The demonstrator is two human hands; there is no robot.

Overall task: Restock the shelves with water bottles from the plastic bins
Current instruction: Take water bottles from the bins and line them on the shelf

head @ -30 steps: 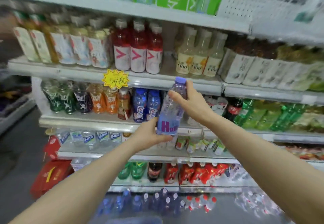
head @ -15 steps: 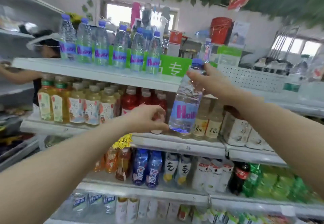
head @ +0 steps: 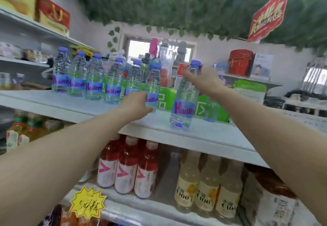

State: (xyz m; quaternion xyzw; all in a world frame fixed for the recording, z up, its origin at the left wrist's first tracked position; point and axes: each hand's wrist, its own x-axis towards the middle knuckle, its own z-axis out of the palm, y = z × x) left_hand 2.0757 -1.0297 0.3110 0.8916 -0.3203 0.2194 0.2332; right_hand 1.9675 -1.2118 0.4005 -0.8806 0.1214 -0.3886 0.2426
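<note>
A clear water bottle [head: 184, 109] with a purple cap and blue-purple label stands on the white top shelf [head: 208, 133], near its front edge. My right hand [head: 205, 82] grips it round the neck, forefinger stretched to the left. To the left, a row of several matching water bottles [head: 93, 82] runs along the shelf. My left hand [head: 136, 105] reaches to the last bottle of that row [head: 153, 84] and curls round its lower part. No plastic bin is in view.
Green cartons [head: 164, 100] stand behind the bottles on the top shelf. The shelf below holds red drinks [head: 127, 169], pale yellow drinks [head: 207, 187] and a yellow price star [head: 87, 202]. A red bucket [head: 240, 62] and a hanging red sign [head: 267, 13] are beyond.
The view has tilted upward to the top shelf. My right hand has raised the bottle and stood it on that shelf. My left hand left its base and moved to the neighbouring bottle.
</note>
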